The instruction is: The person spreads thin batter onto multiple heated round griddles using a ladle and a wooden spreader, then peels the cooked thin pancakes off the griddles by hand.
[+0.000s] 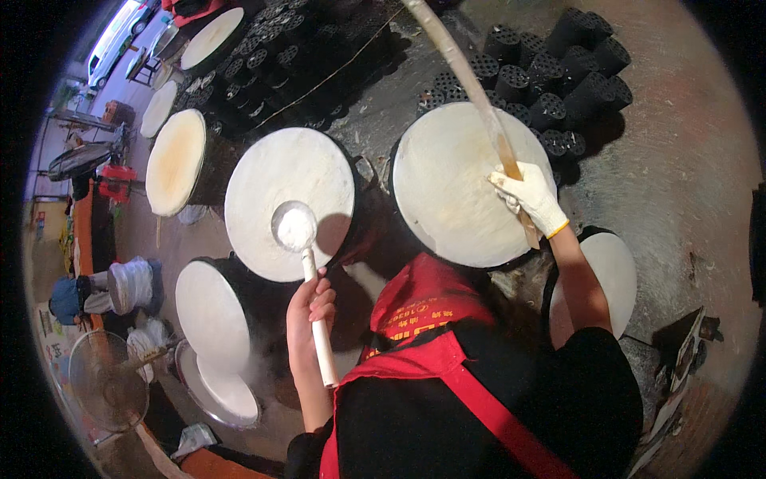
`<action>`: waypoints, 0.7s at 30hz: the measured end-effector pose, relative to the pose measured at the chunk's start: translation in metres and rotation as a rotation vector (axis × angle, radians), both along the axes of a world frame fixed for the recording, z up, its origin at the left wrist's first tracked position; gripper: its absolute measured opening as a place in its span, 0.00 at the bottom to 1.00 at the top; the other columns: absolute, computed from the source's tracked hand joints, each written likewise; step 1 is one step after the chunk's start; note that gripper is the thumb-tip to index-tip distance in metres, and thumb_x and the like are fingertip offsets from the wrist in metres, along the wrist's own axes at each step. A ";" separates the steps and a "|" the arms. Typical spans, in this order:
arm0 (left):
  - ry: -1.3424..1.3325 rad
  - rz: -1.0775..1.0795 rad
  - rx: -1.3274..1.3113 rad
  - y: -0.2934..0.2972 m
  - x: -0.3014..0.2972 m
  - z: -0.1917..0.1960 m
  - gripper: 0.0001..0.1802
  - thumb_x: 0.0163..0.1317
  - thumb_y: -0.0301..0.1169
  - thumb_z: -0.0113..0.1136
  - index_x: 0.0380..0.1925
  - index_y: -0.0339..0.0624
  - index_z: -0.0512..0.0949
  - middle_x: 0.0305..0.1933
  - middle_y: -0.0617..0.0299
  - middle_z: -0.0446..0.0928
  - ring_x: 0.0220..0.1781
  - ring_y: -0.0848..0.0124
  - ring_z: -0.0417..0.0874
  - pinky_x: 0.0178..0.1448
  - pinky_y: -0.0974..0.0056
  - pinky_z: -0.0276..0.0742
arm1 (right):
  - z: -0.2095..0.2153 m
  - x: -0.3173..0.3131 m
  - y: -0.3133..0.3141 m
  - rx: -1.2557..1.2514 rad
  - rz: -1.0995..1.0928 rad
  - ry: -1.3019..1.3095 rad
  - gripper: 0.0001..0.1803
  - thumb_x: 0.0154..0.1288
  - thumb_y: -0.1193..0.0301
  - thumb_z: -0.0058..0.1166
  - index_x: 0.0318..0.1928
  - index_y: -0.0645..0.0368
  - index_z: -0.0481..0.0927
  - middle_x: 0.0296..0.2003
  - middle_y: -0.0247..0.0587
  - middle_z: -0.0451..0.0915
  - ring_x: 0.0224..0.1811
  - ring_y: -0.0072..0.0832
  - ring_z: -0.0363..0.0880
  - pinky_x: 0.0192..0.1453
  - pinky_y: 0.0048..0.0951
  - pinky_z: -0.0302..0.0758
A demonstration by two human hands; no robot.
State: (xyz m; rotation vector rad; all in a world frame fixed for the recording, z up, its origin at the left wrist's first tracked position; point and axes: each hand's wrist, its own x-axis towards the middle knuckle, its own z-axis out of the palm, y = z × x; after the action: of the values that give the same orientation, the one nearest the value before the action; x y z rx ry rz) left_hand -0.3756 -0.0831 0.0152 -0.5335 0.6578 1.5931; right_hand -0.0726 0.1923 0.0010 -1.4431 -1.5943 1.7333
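Observation:
My left hand [309, 306] is closed round the pale handle of a round ladle [294, 228]. White powder or batter fills part of its bowl, which hangs over the white-topped round griddle [267, 164] on the left. My right hand [528, 198], in a white knitted glove, grips a long wooden stick [471, 72]. The stick slants from the top of the view down across the right-hand round griddle [435, 184], its lower end near that griddle's edge. Whether the stick touches the surface I cannot tell.
Several honeycomb coal briquettes [550, 80] stand at the far right, more [271, 48] at the far left. More white rounds surround me, one [177, 160] browned, one [606, 275] by my right elbow. A basin of white powder [227, 395] and a fan [108, 379] lie lower left.

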 end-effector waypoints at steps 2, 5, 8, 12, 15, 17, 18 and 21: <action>0.046 -0.029 -0.018 0.002 0.002 0.004 0.10 0.68 0.24 0.43 0.47 0.31 0.64 0.28 0.62 0.60 0.19 0.81 0.57 0.13 0.80 0.56 | -0.009 -0.008 -0.019 0.020 0.013 -0.001 0.11 0.60 0.65 0.60 0.33 0.60 0.76 0.17 0.25 0.70 0.13 0.10 0.64 0.16 0.16 0.61; 0.058 -0.058 -0.019 -0.003 -0.002 0.003 0.11 0.68 0.25 0.44 0.48 0.31 0.64 0.29 0.63 0.61 0.20 0.82 0.58 0.14 0.80 0.57 | 0.002 -0.037 -0.048 -0.197 0.074 0.219 0.09 0.59 0.69 0.60 0.30 0.58 0.73 0.19 0.25 0.71 0.18 0.15 0.69 0.19 0.17 0.63; 0.045 -0.110 -0.020 -0.003 -0.005 0.004 0.11 0.68 0.25 0.43 0.48 0.32 0.64 0.29 0.63 0.62 0.20 0.82 0.59 0.14 0.80 0.56 | 0.034 -0.056 -0.091 -0.512 0.010 0.731 0.08 0.60 0.70 0.58 0.31 0.57 0.73 0.23 0.28 0.72 0.19 0.19 0.71 0.20 0.20 0.65; 0.110 -0.115 -0.043 -0.009 -0.004 0.001 0.11 0.69 0.26 0.42 0.48 0.30 0.64 0.27 0.63 0.62 0.18 0.83 0.57 0.12 0.80 0.56 | 0.075 -0.069 -0.118 -0.122 0.574 1.267 0.06 0.64 0.70 0.52 0.32 0.59 0.75 0.25 0.35 0.73 0.21 0.23 0.72 0.25 0.26 0.69; 0.139 -0.099 -0.047 -0.010 -0.005 -0.004 0.11 0.68 0.25 0.43 0.48 0.31 0.64 0.26 0.64 0.62 0.18 0.83 0.57 0.12 0.81 0.55 | 0.115 -0.095 -0.128 0.165 0.863 1.516 0.08 0.67 0.71 0.48 0.32 0.61 0.77 0.26 0.39 0.74 0.23 0.26 0.74 0.29 0.30 0.73; 0.176 -0.102 -0.026 -0.020 -0.008 -0.007 0.11 0.66 0.25 0.44 0.47 0.33 0.67 0.27 0.64 0.63 0.19 0.83 0.59 0.14 0.80 0.55 | 0.135 -0.115 -0.142 0.245 0.915 1.629 0.10 0.68 0.71 0.45 0.33 0.62 0.78 0.28 0.43 0.75 0.24 0.28 0.74 0.31 0.33 0.76; 0.176 -0.090 -0.033 -0.023 -0.008 -0.006 0.11 0.67 0.26 0.45 0.47 0.33 0.66 0.27 0.64 0.63 0.18 0.83 0.59 0.13 0.81 0.55 | 0.144 -0.125 -0.149 0.269 0.905 1.687 0.12 0.69 0.71 0.44 0.33 0.63 0.78 0.28 0.44 0.75 0.25 0.29 0.75 0.32 0.34 0.77; 0.244 -0.112 -0.069 -0.024 -0.011 -0.007 0.12 0.67 0.27 0.45 0.48 0.33 0.65 0.27 0.65 0.62 0.18 0.83 0.58 0.12 0.81 0.55 | 0.157 -0.144 -0.168 0.252 0.842 1.873 0.08 0.63 0.75 0.54 0.34 0.71 0.77 0.26 0.47 0.74 0.16 0.26 0.69 0.18 0.28 0.65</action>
State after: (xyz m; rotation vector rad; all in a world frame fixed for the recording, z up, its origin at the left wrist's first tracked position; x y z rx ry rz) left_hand -0.3863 -0.1068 0.0083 -0.3479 0.9131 1.5467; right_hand -0.2162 0.0238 0.1579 1.1136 -0.9902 1.8441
